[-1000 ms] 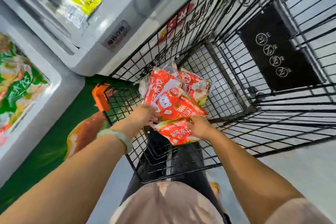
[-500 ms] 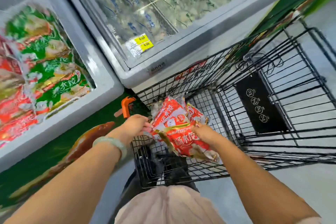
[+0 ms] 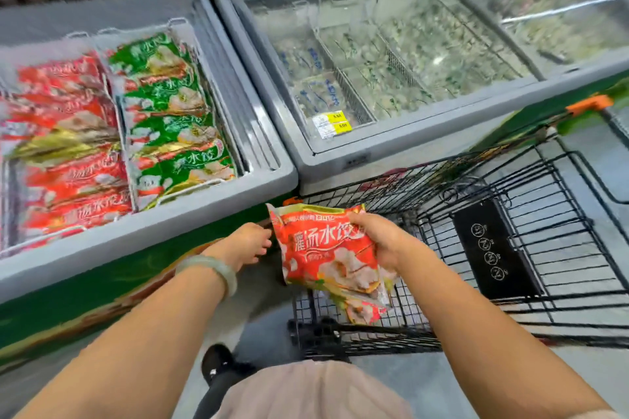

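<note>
As the bag came up off the cart: half a second earlier the red bag (image 3: 326, 258) lay low on the pile at the near end of the cart (image 3: 544, 248) with both hands on it. It was now lifted clear by one hand alone.
View: the head had swung from the cart up to the open freezer (image 3: 204, 214), where matching red bags (image 3: 68, 105) lay beside green bags (image 3: 166, 105).
Right hand: the right hand (image 3: 381, 241) gripped the red bag at its upper right edge, with fingers (image 3: 357, 219) curled over the top corner and the thumb hidden behind.
Left hand: the left hand (image 3: 248, 243), bracelet (image 3: 218, 269) on the wrist, had let go. Its fingers were relaxed and held nothing, just beside the bag's left edge; I could not tell if they touched it.
Where the bag was: in the air over the cart's near end, between the freezer front and the person, printed face up toward the camera.
Long axis: it ran from the sealed top, pointing away toward the freezers, down to the bottom end nearest the person. That end leaned slightly right and sagged.
Under it: a red corner showed below, either this bag's or another's; I could not tell which.
Meaning: this looked like a single bag picked out of the cart, perhaps for a check or for return to the freezer.
</note>
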A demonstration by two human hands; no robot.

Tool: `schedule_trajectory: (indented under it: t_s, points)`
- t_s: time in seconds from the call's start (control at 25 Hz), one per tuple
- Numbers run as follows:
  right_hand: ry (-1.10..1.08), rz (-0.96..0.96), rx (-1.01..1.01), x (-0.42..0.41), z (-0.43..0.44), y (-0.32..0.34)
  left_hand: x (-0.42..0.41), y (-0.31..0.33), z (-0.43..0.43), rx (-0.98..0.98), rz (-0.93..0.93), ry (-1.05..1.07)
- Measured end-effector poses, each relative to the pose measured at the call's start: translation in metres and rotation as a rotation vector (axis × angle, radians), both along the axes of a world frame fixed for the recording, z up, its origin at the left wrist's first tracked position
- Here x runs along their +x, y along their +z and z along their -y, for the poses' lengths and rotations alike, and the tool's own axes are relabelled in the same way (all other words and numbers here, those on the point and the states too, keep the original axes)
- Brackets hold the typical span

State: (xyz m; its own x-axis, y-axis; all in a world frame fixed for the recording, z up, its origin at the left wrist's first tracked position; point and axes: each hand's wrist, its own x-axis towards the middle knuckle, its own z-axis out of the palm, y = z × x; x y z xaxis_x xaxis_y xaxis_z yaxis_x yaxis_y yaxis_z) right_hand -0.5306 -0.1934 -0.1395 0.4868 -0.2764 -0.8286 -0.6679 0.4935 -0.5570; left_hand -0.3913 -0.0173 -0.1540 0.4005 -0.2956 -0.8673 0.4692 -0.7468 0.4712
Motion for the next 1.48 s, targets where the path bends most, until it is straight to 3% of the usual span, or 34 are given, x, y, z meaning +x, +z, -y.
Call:
schedule_trajectory:
  t_s: [0.2,0.36,0.52,0.8,1.0,1.28,1.48]
  points:
    - [-0.042,0.056,-0.004,0.055,-0.077,0.037,0.053,0.016,-0.093,-0.115,-0.044,-0.051]
    - [-0.075,0.143,0.013,0.096,-0.125,0.059,0.096,0.032,-0.157,-0.302,-0.146,0.034]
    - [-0.061,0.196,-0.016,0.134,-0.160,0.078,0.122,0.043,-0.212,-0.354,-0.143,0.038]
    - [0.033,0.247,-0.063,0.220,-0.222,0.094,0.158,0.050,-0.291,-0.473,-0.120,0.326]
    - [0.079,0.246,-0.063,0.255,-0.256,0.083,0.173,0.063,-0.317,-0.540,0.040,0.535]
    - [0.133,0.140,-0.087,0.294,-0.271,0.047,0.208,0.049,-0.338,-0.475,0.103,0.613]
    - [0.242,-0.001,-0.007,0.328,-0.270,0.014,0.243,0.031,-0.339,-0.379,0.032,0.698]
